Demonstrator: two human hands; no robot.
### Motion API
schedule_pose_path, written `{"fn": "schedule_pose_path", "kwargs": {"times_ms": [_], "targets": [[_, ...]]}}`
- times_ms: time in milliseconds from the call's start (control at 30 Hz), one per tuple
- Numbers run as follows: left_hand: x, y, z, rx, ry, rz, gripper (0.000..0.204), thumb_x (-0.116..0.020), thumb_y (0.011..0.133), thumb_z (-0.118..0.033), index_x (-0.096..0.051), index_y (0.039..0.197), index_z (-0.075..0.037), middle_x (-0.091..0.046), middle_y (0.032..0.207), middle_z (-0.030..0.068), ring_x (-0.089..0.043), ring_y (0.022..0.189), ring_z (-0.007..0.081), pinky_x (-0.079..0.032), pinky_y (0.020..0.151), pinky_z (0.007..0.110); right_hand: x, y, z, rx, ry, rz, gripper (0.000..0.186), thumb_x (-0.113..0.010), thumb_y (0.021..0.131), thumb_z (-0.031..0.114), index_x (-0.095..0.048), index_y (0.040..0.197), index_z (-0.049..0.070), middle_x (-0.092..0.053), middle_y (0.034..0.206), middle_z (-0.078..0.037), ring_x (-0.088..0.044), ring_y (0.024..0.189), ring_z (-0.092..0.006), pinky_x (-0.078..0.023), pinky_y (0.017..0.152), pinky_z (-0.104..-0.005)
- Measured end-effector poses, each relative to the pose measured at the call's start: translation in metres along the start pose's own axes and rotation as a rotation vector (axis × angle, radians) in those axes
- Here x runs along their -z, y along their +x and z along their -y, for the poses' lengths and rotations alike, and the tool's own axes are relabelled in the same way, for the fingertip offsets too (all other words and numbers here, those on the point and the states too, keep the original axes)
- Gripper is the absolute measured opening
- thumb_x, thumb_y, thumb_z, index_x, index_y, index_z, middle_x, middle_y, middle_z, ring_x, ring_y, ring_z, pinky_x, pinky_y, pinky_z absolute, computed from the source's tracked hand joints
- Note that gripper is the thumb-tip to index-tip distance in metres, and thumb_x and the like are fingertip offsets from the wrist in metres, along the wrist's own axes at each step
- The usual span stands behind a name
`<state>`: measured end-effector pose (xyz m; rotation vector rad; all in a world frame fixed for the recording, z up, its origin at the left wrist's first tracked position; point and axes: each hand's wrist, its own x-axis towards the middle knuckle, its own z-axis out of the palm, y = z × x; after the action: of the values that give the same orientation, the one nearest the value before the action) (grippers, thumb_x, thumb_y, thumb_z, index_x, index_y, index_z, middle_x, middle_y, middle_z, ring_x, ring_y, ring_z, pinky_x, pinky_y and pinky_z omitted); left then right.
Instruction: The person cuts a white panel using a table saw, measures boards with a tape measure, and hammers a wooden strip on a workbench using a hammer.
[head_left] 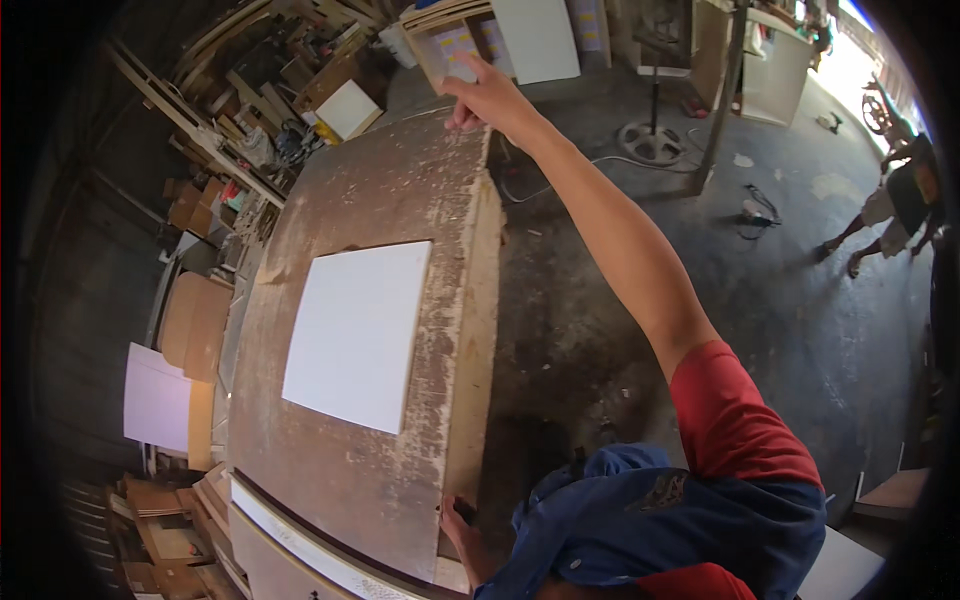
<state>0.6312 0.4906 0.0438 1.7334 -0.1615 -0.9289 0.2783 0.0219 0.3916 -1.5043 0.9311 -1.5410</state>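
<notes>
My right arm reaches far out over a worn brown worktable [340,215]. At the far corner, my right hand [485,100] is raised with the index finger stretched out and the other fingers partly bent, holding nothing. My left hand [465,540] rests at the table's near right edge. Its thumb shows at the edge, partly shadowed, and I see no object held in it. Between the two hands a flat white square panel [358,335] lies on the tabletop, touched by neither.
Wood offcuts and boards [165,520] crowd the left side. A pale pink sheet [157,400] leans there. Beyond the table stand a cabinet [455,50] and a metal post [722,110]. A cable and a power tool [757,212] lie on the floor. A person [895,205] is at far right.
</notes>
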Motion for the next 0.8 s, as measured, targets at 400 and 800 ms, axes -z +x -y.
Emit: {"fn": "schedule_pose_path", "kwargs": {"times_ms": [400, 800], "targets": [[-0.097, -0.15, 0.06, -0.233, 0.574, 1.315, 0.06, -0.066, 0.081, -0.013, -0.047, 0.137, -0.005, -0.06, 0.119, 0.0118, -0.059, 0.1, 0.0183, -0.05, 0.083, 0.03, 0.086, -0.639, -0.076, -0.835, -0.062, 0.44, 0.043, -0.053, 0.098, 0.035, -0.054, 0.128, 0.004, -0.066, 0.112, -0.007, -0.062, 0.102, -0.0182, -0.049, 0.088, -0.0307], [0.036, -0.292, 0.104, -0.789, 0.536, 1.449, 0.083, -0.064, 0.069, -0.005, -0.033, 0.146, -0.008, -0.033, 0.147, 0.0188, -0.034, 0.136, 0.0355, -0.033, 0.109, 0.042, -0.034, -0.775, 0.078, -1.087, 0.807, -0.187, 0.062, -0.038, 0.098, 0.058, -0.047, 0.132, 0.006, -0.052, 0.125, -0.012, -0.052, 0.117, -0.0264, -0.044, 0.098, -0.0399]]}}
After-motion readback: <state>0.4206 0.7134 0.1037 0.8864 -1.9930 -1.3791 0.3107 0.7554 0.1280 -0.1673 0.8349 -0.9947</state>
